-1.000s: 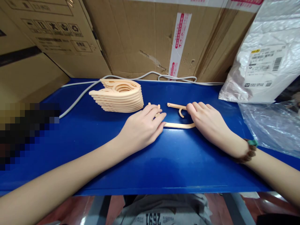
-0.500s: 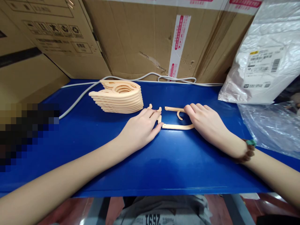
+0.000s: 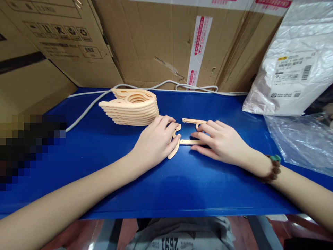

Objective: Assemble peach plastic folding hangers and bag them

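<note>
Under the fingers of my left hand (image 3: pixel 156 142) is the left part of a light peach plastic folding hanger (image 3: pixel 176 150); I grip it with closed fingers against the table. Its curved end shows below my thumb, and my fingers cover much of the rest. My right hand (image 3: pixel 221 140) lies over the right part, fingers spread, with a straight hanger arm (image 3: pixel 186 142) passing between them and the thumb. A second straight arm (image 3: pixel 191 121) reaches out above that hand, a small hook partly hidden beside it. Left of these stands a stack of matching folding hangers (image 3: pixel 135 113).
Cardboard boxes (image 3: pixel 151 41) line the back of the blue table (image 3: pixel 156 194). A white cable (image 3: pixel 140 86) runs along their foot. At the right stand a white plastic parcel bag (image 3: pixel 260 86) and clear plastic film (image 3: pixel 299 142).
My right hand has shifted toward the left, its fingers spreading around the lower hanger arm. Under my left hand the hanger's left part has turned, so its curved end now points down toward me.
</note>
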{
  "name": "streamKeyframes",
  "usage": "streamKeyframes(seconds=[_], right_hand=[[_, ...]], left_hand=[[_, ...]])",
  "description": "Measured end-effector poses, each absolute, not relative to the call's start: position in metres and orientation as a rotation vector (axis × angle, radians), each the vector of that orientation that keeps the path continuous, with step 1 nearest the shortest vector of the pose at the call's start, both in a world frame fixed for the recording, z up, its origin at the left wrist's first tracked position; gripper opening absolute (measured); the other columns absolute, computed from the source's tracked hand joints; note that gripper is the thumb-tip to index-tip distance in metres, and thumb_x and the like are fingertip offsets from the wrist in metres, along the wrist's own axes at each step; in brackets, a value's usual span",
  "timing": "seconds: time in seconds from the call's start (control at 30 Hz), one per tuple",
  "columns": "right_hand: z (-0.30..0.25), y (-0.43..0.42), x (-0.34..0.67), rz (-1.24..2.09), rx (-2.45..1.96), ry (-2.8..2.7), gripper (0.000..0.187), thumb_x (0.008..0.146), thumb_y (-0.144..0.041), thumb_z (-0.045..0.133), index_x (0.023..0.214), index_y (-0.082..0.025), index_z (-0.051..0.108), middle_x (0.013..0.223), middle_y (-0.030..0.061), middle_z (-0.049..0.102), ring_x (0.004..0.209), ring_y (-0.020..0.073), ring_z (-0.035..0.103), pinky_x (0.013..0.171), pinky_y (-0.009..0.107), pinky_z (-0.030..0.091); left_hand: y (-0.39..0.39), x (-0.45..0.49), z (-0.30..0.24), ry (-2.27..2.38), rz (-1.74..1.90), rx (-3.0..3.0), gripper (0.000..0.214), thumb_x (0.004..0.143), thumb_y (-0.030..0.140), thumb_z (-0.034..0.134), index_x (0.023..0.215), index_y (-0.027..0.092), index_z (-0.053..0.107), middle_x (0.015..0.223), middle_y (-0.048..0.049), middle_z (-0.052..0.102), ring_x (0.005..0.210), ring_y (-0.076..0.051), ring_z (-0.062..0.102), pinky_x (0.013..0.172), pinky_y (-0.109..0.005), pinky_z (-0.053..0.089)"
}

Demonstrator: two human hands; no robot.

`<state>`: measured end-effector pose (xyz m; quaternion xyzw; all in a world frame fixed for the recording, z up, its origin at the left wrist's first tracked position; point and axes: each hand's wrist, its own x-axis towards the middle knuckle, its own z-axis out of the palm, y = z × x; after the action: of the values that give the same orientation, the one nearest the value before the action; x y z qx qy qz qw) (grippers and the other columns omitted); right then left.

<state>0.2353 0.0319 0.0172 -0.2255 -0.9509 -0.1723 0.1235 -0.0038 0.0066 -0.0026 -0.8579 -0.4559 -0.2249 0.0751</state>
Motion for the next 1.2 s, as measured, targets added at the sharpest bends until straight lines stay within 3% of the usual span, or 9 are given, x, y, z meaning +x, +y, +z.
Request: streamKeyframes(seconds=[0.17, 0.37, 0.6, 0.8, 0.9, 1.03, 1.1, 1.2], right_hand=[[0.0143, 0.0312, 0.2315, -0.438, -0.578, -2.86, 0.026, 0.103, -0.023, 0.042, 0.091, -0.015, 0.063, 0.09, 0.0083, 0.064, 0.087, 0.0205, 0.057, 0.083, 0.035, 0.044], [0.014, 0.0265, 0.2285, -0.534, -0.525, -2.822, 0.028, 0.106, -0.023, 0.036, 0.091, -0.015, 0.058, 0.077, 0.0022, 0.059, 0.064, 0.0153, 0.052, 0.065, 0.029, 0.04], [0.0129, 0.0218, 0.2312, -0.638, -0.593, -2.866, 0.025, 0.108, -0.025, 0.035, 0.103, -0.015, 0.057, 0.079, -0.0001, 0.062, 0.054, 0.011, 0.054, 0.052, 0.03, 0.029], [0.0138, 0.0223, 0.2339, -0.613, -0.641, -2.817, 0.025, 0.108, -0.026, 0.037, 0.104, -0.015, 0.059, 0.079, 0.0, 0.067, 0.052, 0.0099, 0.057, 0.049, 0.03, 0.026], [0.0148, 0.0232, 0.2341, -0.585, -0.646, -2.758, 0.028, 0.107, -0.026, 0.037, 0.098, -0.015, 0.061, 0.078, 0.0008, 0.07, 0.052, 0.0102, 0.059, 0.048, 0.03, 0.026], [0.0157, 0.0234, 0.2348, -0.556, -0.68, -2.69, 0.025, 0.104, -0.029, 0.043, 0.096, -0.015, 0.063, 0.077, 0.0025, 0.072, 0.058, 0.0116, 0.064, 0.051, 0.027, 0.03], [0.0155, 0.0234, 0.2351, -0.535, -0.699, -2.681, 0.026, 0.104, -0.032, 0.046, 0.099, -0.014, 0.064, 0.078, 0.0035, 0.073, 0.063, 0.0128, 0.066, 0.052, 0.026, 0.032], [0.0142, 0.0239, 0.2351, -0.531, -0.695, -2.689, 0.028, 0.104, -0.034, 0.046, 0.099, -0.015, 0.067, 0.077, 0.0029, 0.073, 0.062, 0.0124, 0.066, 0.054, 0.025, 0.033]], left_hand=[[0.0067, -0.0033, -0.0082, -1.433, -0.618, -2.557, 0.033, 0.1, 0.029, 0.048, 0.119, 0.01, 0.066, 0.128, -0.0176, 0.065, 0.122, -0.03, 0.059, 0.103, -0.042, 0.052], [0.0062, -0.0032, -0.008, -1.486, -0.635, -2.59, 0.031, 0.099, 0.031, 0.05, 0.117, 0.01, 0.066, 0.125, -0.0161, 0.066, 0.122, -0.029, 0.059, 0.102, -0.04, 0.052], [0.0138, -0.008, -0.0069, -1.623, -0.83, -2.798, 0.017, 0.095, 0.031, 0.06, 0.102, 0.016, 0.063, 0.117, -0.0096, 0.065, 0.113, -0.027, 0.059, 0.097, -0.043, 0.052], [0.0145, -0.0088, -0.0073, -1.658, -0.92, -2.879, 0.009, 0.093, 0.026, 0.062, 0.088, 0.019, 0.065, 0.125, -0.0081, 0.062, 0.117, -0.025, 0.057, 0.101, -0.043, 0.048], [0.0114, -0.0074, -0.0071, -1.641, -0.871, -2.839, 0.011, 0.095, 0.028, 0.059, 0.096, 0.018, 0.065, 0.128, -0.0099, 0.06, 0.12, -0.026, 0.056, 0.103, -0.043, 0.047], [0.0087, -0.006, -0.0087, -1.624, -0.807, -2.757, 0.034, 0.093, 0.045, 0.063, 0.111, 0.017, 0.061, 0.13, -0.0122, 0.059, 0.121, -0.029, 0.055, 0.102, -0.045, 0.045], [0.0083, -0.0057, -0.0088, -1.637, -0.785, -2.756, 0.036, 0.093, 0.05, 0.062, 0.109, 0.018, 0.059, 0.13, -0.0112, 0.059, 0.12, -0.029, 0.056, 0.099, -0.045, 0.045], [0.008, -0.0057, -0.0073, -1.638, -0.745, -2.786, 0.024, 0.096, 0.042, 0.059, 0.1, 0.019, 0.058, 0.129, -0.0099, 0.06, 0.118, -0.028, 0.057, 0.093, -0.042, 0.045]])
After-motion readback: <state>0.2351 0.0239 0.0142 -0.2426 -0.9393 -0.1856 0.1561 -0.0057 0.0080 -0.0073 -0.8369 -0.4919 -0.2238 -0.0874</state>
